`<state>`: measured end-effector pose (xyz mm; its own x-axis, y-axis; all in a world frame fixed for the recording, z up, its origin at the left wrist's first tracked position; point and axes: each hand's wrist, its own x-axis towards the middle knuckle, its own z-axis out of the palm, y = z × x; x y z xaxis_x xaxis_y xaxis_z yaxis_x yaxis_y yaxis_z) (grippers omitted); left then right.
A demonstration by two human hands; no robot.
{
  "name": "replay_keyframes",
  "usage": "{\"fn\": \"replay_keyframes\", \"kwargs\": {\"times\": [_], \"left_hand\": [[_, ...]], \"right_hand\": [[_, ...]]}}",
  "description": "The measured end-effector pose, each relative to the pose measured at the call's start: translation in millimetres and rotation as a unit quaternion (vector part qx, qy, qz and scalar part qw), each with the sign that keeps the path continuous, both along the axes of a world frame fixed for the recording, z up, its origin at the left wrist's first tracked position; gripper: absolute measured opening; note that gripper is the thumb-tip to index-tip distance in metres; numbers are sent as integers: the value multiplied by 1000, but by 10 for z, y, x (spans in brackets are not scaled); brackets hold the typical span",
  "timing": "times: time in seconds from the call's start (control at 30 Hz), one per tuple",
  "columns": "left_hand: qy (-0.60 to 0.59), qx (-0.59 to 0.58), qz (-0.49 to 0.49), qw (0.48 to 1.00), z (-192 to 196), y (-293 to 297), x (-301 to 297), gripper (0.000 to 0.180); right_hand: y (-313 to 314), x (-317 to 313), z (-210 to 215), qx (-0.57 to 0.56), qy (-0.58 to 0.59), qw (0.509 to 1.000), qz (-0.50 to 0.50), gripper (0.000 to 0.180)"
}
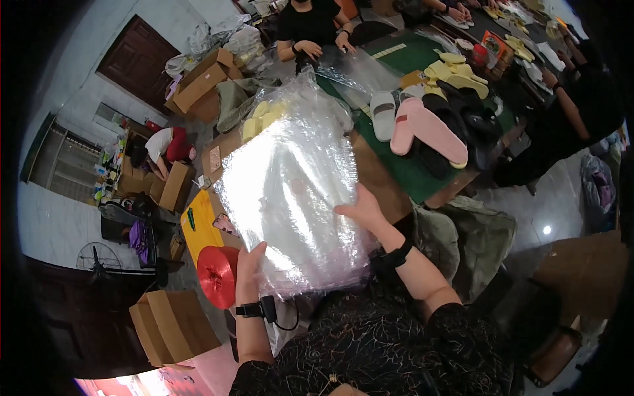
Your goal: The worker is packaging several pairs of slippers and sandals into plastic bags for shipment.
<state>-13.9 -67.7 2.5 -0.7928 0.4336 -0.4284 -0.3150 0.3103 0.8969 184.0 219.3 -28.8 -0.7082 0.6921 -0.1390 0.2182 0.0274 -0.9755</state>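
A stack of clear, shiny plastic bags lies between my two hands, its surface bright with reflected light. My left hand grips the near left edge, thumb on top and the fingers hidden beneath. On the right edge, my right hand is closed in the same way, its thumb over the plastic. Close by my left hand stands a roll of red plastic twine. Beyond the stack, yellow slippers show through clear plastic. Pink slippers and pale grey slippers rest on the table to the right.
Black slippers and yellow slippers pile up on the green tabletop. A phone lies by a yellow sheet at left. An open carton stands on the floor. A co-worker sits across the table.
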Motion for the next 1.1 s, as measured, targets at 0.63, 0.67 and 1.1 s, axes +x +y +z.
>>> {"fn": "replay_keyframes", "kwargs": {"times": [0.63,0.67,1.1], "left_hand": [[70,181,168,967,1328,-534,525,49],[106,97,144,979,978,-992,118,44],[569,-302,8,764,594,444,357,85]], "right_hand": [[-720,-706,1146,-104,266,950,127,71],[-620,-680,1171,-162,265,941,134,70],[822,-464,-191,-56,57,989,122,70]]}}
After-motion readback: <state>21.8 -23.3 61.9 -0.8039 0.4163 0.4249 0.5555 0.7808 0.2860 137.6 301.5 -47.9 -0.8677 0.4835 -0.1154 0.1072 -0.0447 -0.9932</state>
